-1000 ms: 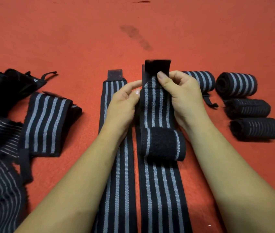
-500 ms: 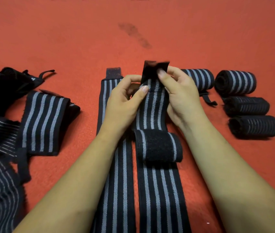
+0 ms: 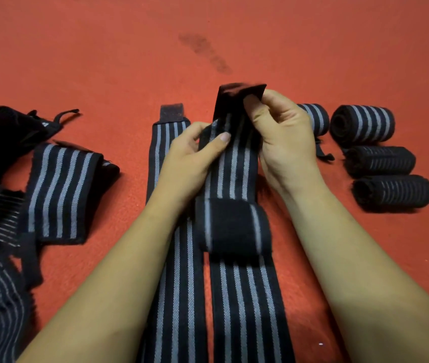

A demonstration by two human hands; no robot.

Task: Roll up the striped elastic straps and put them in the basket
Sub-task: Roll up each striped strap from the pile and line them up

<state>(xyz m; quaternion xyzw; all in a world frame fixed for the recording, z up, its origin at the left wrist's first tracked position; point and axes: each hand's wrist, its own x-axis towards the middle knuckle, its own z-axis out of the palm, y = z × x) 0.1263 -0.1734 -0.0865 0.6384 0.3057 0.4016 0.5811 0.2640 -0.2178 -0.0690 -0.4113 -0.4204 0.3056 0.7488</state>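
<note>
**Q:** Status of hands and workpiece?

**A:** The right hand (image 3: pixel 281 137) pinches the black end tab (image 3: pixel 234 96) of the striped strap (image 3: pixel 237 163), lifted at frame centre. The left hand (image 3: pixel 192 153) pinches the strap's left edge just below. The remainder lies flat, running to the lower edge.

**Q:** Failure risks?

**A:** A skewed first fold would likely produce a coned roll. The tab may snag the black patch (image 3: pixel 230 226) or the neighbouring strap (image 3: pixel 167 142). No basket is in view.

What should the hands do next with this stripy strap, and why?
Probably fold the black end tab down onto the stripes to start rolling. The right hand pinches that tab up off the floor, the left hand holds the strap below it, and the rest lies flat.
</note>
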